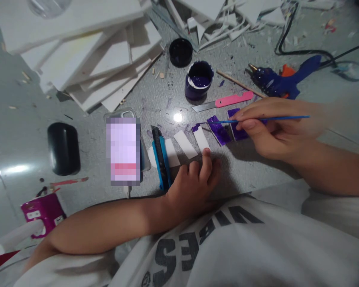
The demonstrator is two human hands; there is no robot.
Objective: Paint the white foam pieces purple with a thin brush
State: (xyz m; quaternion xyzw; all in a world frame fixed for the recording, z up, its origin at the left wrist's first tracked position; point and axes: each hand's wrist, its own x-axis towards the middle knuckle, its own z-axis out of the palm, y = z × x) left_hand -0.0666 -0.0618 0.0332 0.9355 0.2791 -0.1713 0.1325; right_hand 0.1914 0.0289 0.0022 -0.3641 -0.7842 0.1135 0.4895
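Observation:
My right hand (265, 127) pinches a thin blue paintbrush (287, 118), whose tip touches the top of a white strip (201, 138) that has a purple dab on it. Two purple-painted strips (219, 130) lie right of it, partly under my right fingers. My left hand (194, 181) rests on the grey table, fingers curled, one fingertip pressing the lower end of the white strip. More white strips (184, 144) lie to the left, beside a blue and black cutter (161, 159).
An open pot of purple paint (198, 79) and its black lid (180, 52) stand behind the strips. A pink cutter (224, 101), a blue glue gun (284, 79) with cable, a phone (124, 149), a black mouse (63, 148) and stacked white foam boards (86, 59) surround them.

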